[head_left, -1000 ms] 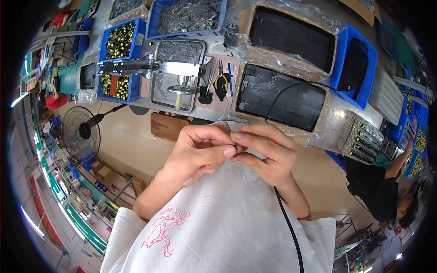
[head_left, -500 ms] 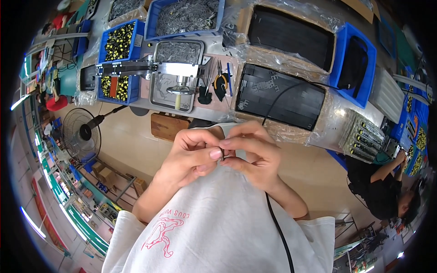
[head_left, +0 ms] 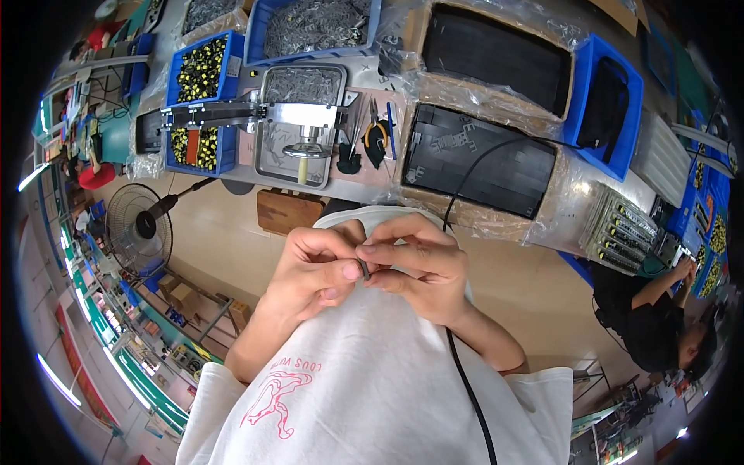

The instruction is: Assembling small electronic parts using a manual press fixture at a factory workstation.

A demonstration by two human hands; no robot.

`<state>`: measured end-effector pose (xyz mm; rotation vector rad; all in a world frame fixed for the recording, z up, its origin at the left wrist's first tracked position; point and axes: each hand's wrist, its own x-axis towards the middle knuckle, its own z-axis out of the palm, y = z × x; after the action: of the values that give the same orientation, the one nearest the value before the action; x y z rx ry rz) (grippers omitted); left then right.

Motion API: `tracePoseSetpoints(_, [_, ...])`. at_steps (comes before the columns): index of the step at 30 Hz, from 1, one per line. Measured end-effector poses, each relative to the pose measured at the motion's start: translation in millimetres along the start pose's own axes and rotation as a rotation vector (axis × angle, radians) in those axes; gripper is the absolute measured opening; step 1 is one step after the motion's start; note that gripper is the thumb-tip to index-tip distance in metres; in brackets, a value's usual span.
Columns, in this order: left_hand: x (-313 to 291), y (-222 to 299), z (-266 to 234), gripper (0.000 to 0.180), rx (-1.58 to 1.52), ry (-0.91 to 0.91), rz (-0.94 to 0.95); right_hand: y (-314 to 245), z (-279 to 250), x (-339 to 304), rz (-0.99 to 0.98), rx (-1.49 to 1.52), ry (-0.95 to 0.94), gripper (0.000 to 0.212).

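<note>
Close to my chest, my left hand (head_left: pixel 310 271) and my right hand (head_left: pixel 425 267) meet fingertip to fingertip. Between them they pinch a small dark, short piece (head_left: pixel 366 270), mostly covered by the fingers, so its exact kind does not show. The left thumb and forefinger press it from one side, the right thumb and fingers from the other. A black cable (head_left: pixel 467 380) runs down over my white shirt below the right forearm, and more of it rises behind the right hand toward the bench.
Across the bench are a blue bin of small grey parts (head_left: pixel 314 29), a bin of black-and-yellow parts (head_left: pixel 203 68), a metal tray (head_left: pixel 267 167), orange-handled pliers (head_left: pixel 377 138) and a box of flat black pieces (head_left: pixel 473 167). A fan (head_left: pixel 139 225) and stool (head_left: pixel 288 211) stand left; a co-worker (head_left: pixel 639 314) sits right.
Both hands have shifted slightly left together with the small piece. The piece now shows a little more between the fingertips, at a tilt.
</note>
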<state>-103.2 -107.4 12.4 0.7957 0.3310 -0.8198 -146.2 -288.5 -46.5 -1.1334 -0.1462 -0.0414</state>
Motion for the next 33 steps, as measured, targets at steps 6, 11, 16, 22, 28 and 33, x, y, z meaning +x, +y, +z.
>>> tracePoseSetpoints(6, [-3.6, -2.7, 1.6, 0.007, 0.018, 0.024, 0.012, -3.5, 0.5, -1.6, 0.018, 0.024, 0.002, 0.033])
tracePoseSetpoints(11, [-3.7, -1.4, 0.2, 0.007, -0.020, 0.013, -0.018, -4.8, 0.3, 0.3, 0.011, -0.001, 0.001, 0.033])
tracePoseSetpoints(16, [-2.6, 0.7, -3.3, 0.006, -0.037, -0.022, -0.050, -3.7, 0.5, 0.3, -0.033, -0.047, -0.015, 0.036])
tracePoseSetpoints(22, [-2.7, 9.7, -9.6, 0.008, 0.028, 0.009, -0.039, -11.7, 0.2, 9.6, -0.124, -0.321, -0.063, 0.042])
tracePoseSetpoints(28, [-5.6, 21.9, -20.4, 0.008, 0.116, 0.001, -0.057, -15.7, 9.6, 21.7, -0.200, -0.443, -0.097, 0.042])
tracePoseSetpoints(33, [-7.0, 28.2, -30.4, 0.011, 0.347, 0.044, 0.069, -5.9, 27.8, 25.8, -0.262, -0.651, -0.083, 0.044])
